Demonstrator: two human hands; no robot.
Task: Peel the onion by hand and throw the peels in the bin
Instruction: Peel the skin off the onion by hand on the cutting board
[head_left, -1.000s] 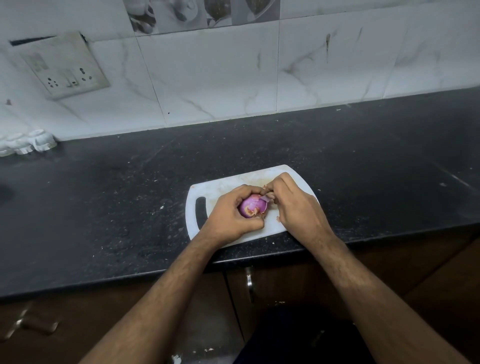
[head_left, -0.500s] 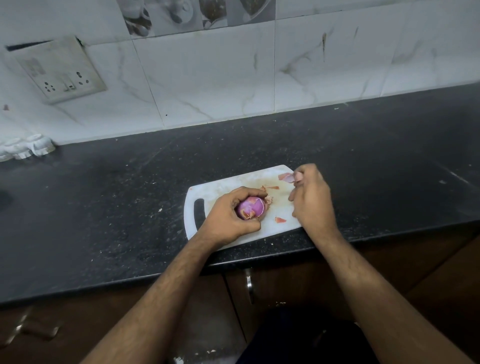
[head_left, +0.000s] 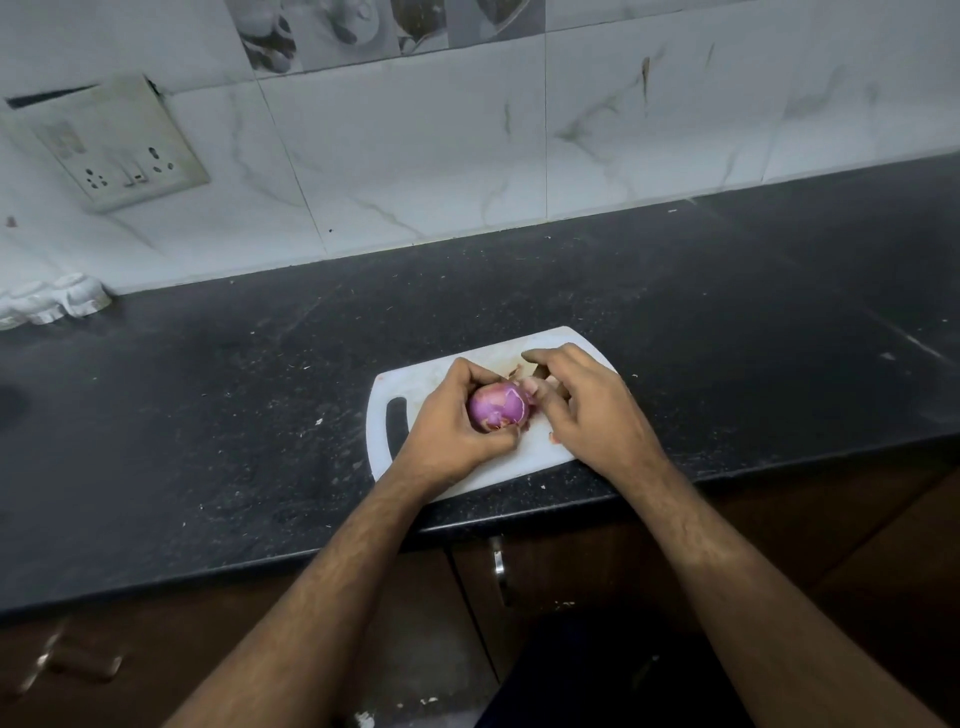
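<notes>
Mostly peeled purple onion (head_left: 497, 409), (perhaps glossy)

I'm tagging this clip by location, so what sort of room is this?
Most likely a home kitchen. There is a dark stone counter backed by marble-look wall tiles, a white cutting board with an onion held over it, and wooden cabinet doors below.

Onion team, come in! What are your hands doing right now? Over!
Left hand grips the red onion over the white cutting board. Right hand picks at its skin. Peel scraps on board. No bin in view.
</notes>
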